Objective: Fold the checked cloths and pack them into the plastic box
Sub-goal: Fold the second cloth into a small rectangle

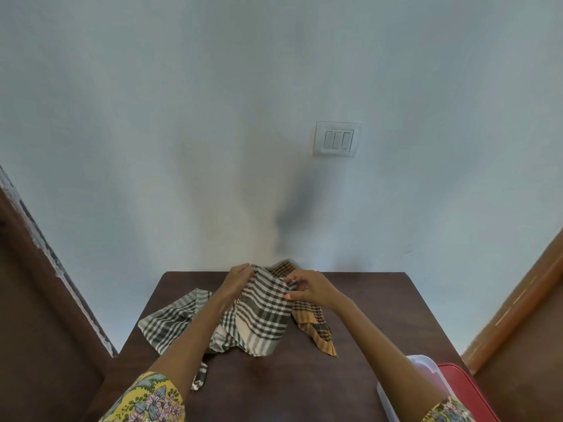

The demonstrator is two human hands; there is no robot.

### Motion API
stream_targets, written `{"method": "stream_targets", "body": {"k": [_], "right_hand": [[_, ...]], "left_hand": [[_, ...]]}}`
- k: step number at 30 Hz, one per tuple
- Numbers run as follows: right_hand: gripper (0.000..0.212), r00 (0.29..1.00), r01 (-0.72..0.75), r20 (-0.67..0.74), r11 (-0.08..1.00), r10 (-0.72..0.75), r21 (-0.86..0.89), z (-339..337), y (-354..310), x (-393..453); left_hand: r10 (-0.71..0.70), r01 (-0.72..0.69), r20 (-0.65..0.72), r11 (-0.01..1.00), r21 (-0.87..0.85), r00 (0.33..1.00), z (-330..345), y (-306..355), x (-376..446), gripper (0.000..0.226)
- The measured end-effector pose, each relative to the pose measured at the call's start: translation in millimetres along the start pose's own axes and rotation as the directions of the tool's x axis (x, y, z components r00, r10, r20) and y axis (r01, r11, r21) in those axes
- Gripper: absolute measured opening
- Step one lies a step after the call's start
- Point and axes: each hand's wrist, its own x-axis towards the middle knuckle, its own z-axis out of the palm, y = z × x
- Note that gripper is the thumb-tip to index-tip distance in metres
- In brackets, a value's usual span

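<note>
Checked cloth [262, 312], green and white, hangs lifted above the dark worktop [365, 315], its top edge pinched by the left hand [239, 277] at one corner and the right hand [307, 289] at the other. It looks light, thin and limp, so corners and hems seem the surest holds; slack middles would sag. More checked cloths, one orange [316, 327], lie crumpled beneath. The plastic box [393, 400] waits at the near right, beside a red lid [463, 388].
</note>
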Motion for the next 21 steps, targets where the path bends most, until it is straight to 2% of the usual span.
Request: {"method": "stream_targets", "body": {"k": [2,4,6,9,12,14,18,21], "right_hand": [[0.033,0.999,-0.007,-0.034,1.0,0.008,0.017,1,0,1],[0.025,0.999,-0.025,-0.028,1.0,0.025,0.003,2,-1,3],[0.035,0.999,-0.027,-0.02,0.999,0.027,-0.033,4,-1,4],[0.046,0.999,-0.023,-0.026,0.994,0.02,-0.106,6,1,5],[0.033,1.0,-0.02,-0.007,0.995,0.019,-0.102,9,8,4],[0.015,1.0,-0.023,-0.014,0.997,0.022,-0.072,12,14,2],[0.022,0.998,-0.045,-0.039,0.999,0.044,-0.018,16,19,-6],[0.027,0.993,-0.102,-0.049,0.994,0.105,0.047,13,26,-14]], "left_hand": [[-0.008,0.008,0.005,1.0,-0.011,1.0,-4,0,1,0.038],[-0.022,0.023,0.013,0.999,-0.022,1.0,-7,-2,2,0.037],[-0.025,0.025,0.021,1.0,-0.006,0.999,-9,-4,2,0.036],[-0.014,0.011,0.025,0.995,0.104,1.0,-7,-8,2,0.032],[0.04,-0.043,0.019,0.965,0.26,0.999,-7,-17,3,0.023],[0.082,-0.102,0.069,0.928,0.358,0.994,-10,-25,4,0.014],[0.054,-0.196,0.247,0.78,0.595,0.967,-10,-35,2,0.016],[0.073,-0.213,0.233,0.718,0.662,0.97,2,-36,2,0.017]]}}
